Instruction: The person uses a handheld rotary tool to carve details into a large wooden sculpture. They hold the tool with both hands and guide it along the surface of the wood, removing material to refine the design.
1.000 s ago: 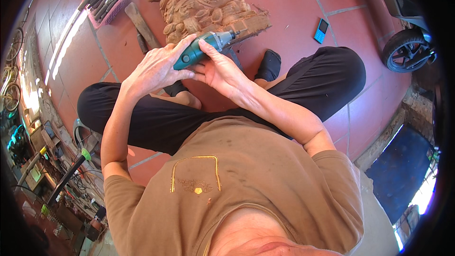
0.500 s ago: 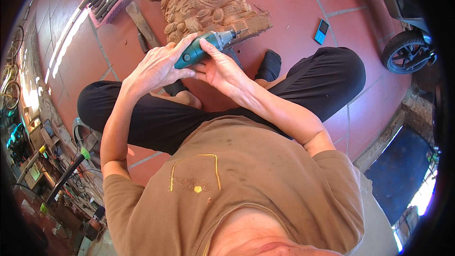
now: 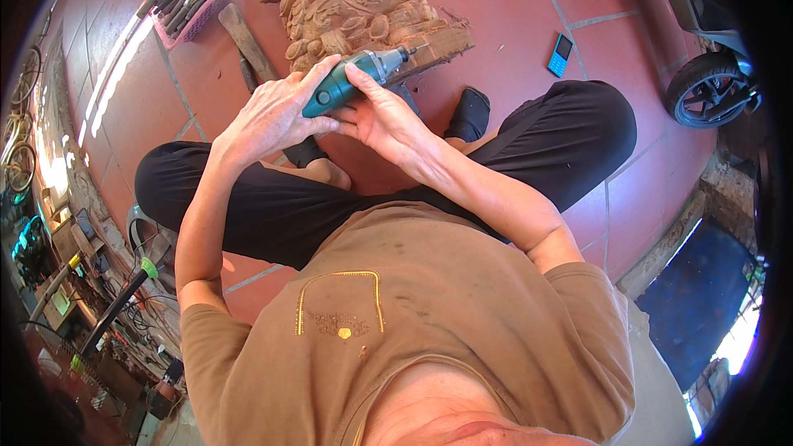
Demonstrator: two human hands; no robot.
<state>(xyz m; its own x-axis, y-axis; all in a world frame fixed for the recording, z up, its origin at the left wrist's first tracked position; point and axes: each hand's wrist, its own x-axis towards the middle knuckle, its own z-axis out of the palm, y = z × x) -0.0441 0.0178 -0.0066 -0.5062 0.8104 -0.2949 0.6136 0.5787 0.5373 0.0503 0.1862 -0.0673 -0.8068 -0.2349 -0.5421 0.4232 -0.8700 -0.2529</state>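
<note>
A green rotary tool (image 3: 337, 88) with a grey nose lies between my two hands, its thin bit aimed to the upper right. My left hand (image 3: 277, 111) wraps the body from the left, thumb beneath it. My right hand (image 3: 382, 120) grips from the right, with its thumb on top near the nose. Just beyond the bit stands a carved brown wooden block (image 3: 355, 12) with raised, layered shapes. Its lower edge is close to the tool's tip; I cannot tell whether they touch.
A pink basket (image 3: 192, 26) full of slim carving tools sits at the far left, near a wooden mallet (image 3: 245, 41). On the red tiles at the right lies a blue keypad phone (image 3: 560, 55). A motorbike wheel (image 3: 709, 91) stands farther right. Clutter and cables line the left side.
The rotary tool has shifted very slightly to the left, and both hands keep their hold. Nothing else has visibly moved.
</note>
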